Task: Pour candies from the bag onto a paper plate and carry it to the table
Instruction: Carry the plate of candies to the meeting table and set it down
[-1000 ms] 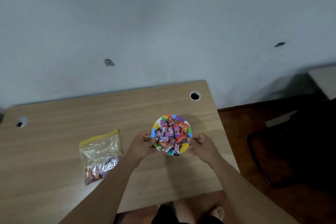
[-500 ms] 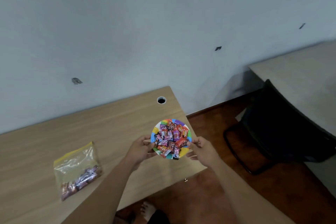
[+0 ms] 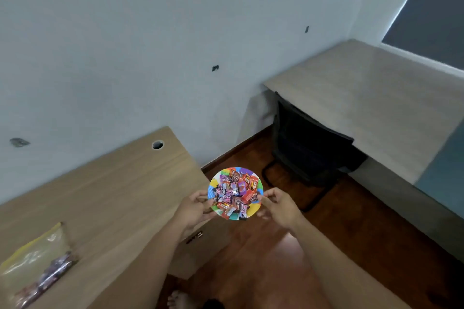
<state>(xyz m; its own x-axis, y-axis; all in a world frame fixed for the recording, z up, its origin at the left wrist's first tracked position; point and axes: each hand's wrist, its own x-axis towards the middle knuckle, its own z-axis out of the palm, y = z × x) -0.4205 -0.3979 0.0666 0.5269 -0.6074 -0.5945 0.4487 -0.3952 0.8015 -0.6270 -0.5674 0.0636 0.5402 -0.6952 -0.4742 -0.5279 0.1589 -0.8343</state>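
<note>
Midway: Plate of Candies Held Clear of the Desk Edge

A paper plate (image 3: 256, 209) with a rim of many colours is held in the air by both hands, just past the right-hand edge of the wooden desk (image 3: 105, 190) and above the dark wooden floor (image 3: 253, 266). The left hand (image 3: 194, 208) is closed on the plate's left rim, the thumb on top and the fingers curled beneath. The right hand (image 3: 278, 206) is pinched on the right rim in like manner. Wrapped candies (image 3: 234, 192), red, purple and orange, are heaped across the plate's middle and are kept within its rim.

The zip bag (image 3: 35, 263), with a yellow seal strip and some candies left inside, is seen lying flat on the desk near its front edge, well apart from the plate. A round cable hole (image 3: 157, 145) is set near the desk's far right corner.

To the right, a pale table (image 3: 376, 98) is placed against the wall, and a black chair (image 3: 308, 143) is tucked at its near edge. Between the desk and the chair an open strip of floor is left.
</note>
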